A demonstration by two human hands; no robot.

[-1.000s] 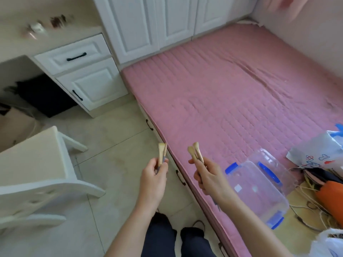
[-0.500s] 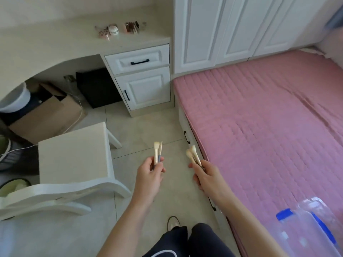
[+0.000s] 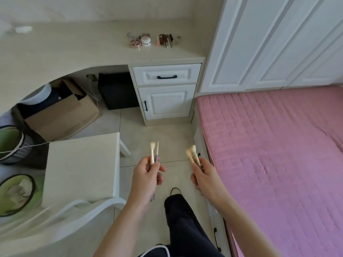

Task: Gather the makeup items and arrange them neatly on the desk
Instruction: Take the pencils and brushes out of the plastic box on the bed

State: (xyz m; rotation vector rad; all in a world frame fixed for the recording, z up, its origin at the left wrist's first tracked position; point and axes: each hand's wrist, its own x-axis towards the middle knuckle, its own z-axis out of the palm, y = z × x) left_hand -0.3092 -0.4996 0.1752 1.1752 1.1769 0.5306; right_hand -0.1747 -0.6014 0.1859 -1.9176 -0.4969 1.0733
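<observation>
White stool (image 3: 79,167) left | pink bed (image 3: 278,154) right | desk (image 3: 92,51) ahead

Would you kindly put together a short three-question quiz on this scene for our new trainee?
1. True or false: both hands hold makeup brushes.
2. Where do the makeup items already gathered lie? A) on the bed B) on the desk C) on the chair
3. Fill in: the bed cover is ____.

Key:
1. True: the left hand grips two brushes, and the right hand grips two more.
2. B: a cluster of items lies on the desk.
3. Pink: see the bed.
</observation>
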